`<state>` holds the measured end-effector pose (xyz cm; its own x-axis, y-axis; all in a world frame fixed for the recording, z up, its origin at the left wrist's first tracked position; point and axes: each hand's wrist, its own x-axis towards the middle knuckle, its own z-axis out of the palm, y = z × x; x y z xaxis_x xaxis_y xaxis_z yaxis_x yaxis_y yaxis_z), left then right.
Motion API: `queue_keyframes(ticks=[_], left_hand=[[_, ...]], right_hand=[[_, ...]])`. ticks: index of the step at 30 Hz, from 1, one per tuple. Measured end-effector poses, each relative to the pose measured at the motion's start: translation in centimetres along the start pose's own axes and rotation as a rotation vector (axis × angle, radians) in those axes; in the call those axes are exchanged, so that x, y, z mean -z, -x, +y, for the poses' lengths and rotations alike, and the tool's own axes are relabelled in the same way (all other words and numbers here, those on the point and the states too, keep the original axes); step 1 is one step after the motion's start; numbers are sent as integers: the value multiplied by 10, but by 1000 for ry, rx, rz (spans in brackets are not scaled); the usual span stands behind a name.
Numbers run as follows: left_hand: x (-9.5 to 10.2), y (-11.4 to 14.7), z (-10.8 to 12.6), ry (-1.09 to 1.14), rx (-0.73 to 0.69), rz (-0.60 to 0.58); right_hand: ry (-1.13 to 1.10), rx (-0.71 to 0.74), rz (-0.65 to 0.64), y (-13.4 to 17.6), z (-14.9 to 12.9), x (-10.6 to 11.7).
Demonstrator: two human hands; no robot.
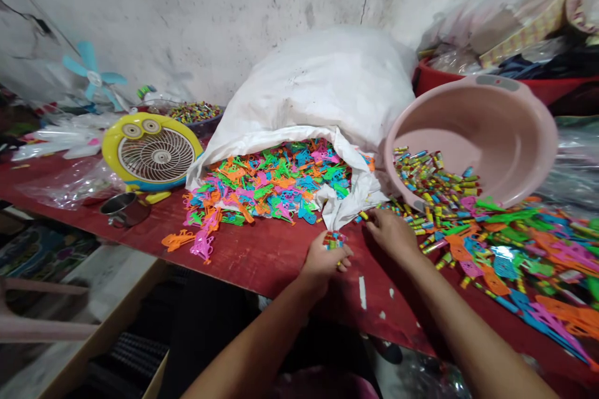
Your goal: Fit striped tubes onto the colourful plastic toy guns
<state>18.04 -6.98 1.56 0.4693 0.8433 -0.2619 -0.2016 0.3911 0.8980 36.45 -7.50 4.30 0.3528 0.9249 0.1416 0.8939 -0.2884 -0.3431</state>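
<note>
My left hand (322, 260) is closed around a bunch of small tubes in shiny coloured wrappers (335, 240), just above the front part of the red table. To its right, my right hand (393, 234) reaches down to the tabletop, its fingertips pinched at a small yellow-and-blue wrapped tube (363, 216). Next to that hand, a heap of the same wrapped tubes (435, 181) spills from a tipped pink basin (510, 131). Behind my hands, a white sack (322, 87) lies with its mouth toward me, spilling colourful plastic toy pieces (266, 181).
On the right lies a pile of plastic toys mixed with tubes (519, 255). A yellow fan (156, 153) and a metal cup (124, 209) stand on the left of the red table (281, 262). A red tub (528, 84) sits behind the basin.
</note>
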Motion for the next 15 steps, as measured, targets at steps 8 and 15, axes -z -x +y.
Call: queue_keyframes(ticks=[8,15], left_hand=[[1,0,-5,167,-43,76],[-10,0,-11,73,-136,132]], right_hand=[[-42,38,-39,28,-5,-8],[-538,249,-198,65,-26,-8]])
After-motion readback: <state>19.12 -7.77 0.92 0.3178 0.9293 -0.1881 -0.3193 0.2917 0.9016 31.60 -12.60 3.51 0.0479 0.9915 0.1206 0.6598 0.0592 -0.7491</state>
